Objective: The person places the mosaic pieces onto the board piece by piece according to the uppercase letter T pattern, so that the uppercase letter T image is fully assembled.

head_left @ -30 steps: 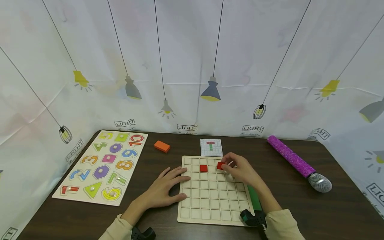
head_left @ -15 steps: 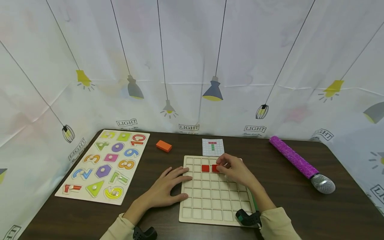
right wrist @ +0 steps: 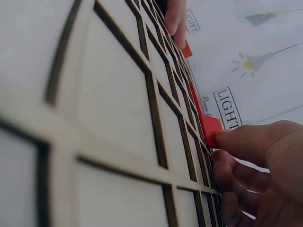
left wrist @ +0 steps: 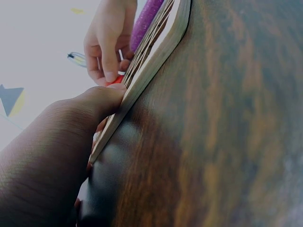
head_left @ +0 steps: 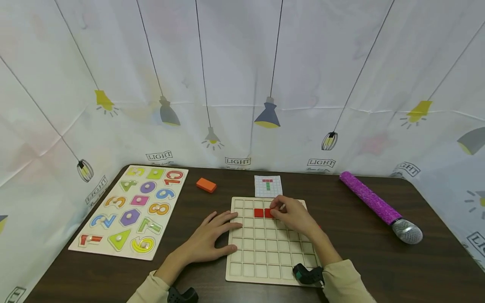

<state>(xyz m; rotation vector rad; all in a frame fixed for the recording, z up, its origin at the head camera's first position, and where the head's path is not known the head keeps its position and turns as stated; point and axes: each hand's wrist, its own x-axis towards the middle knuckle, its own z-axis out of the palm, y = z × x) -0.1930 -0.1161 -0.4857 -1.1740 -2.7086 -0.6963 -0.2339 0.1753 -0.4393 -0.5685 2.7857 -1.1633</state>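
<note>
A wooden grid board (head_left: pixel 259 269) lies on the dark table, and one red square tile (head_left: pixel 258 213) sits in a cell near its top. My right hand (head_left: pixel 292 215) pinches a second red tile (right wrist: pixel 210 130) between thumb and fingers, at the cell just right of the first; the right wrist view shows it tilted above the grid. My left hand (head_left: pixel 212 237) rests with spread fingers on the board's left edge, thumb and fingertips over the rim. Behind the board lies a small card (head_left: pixel 261 190) printed with a red and green T on a grid.
An orange block (head_left: pixel 206 185) lies left of the card. At the left is a peg puzzle board (head_left: pixel 113 229) with numbers and shapes. A purple glittery microphone (head_left: pixel 373 200) lies at the right. A printed curtain (head_left: pixel 235 63) hangs behind the table.
My right hand has moved left with the red tile, from a cell's gap away to right beside the first tile. The left hand has stayed on the board's edge.
</note>
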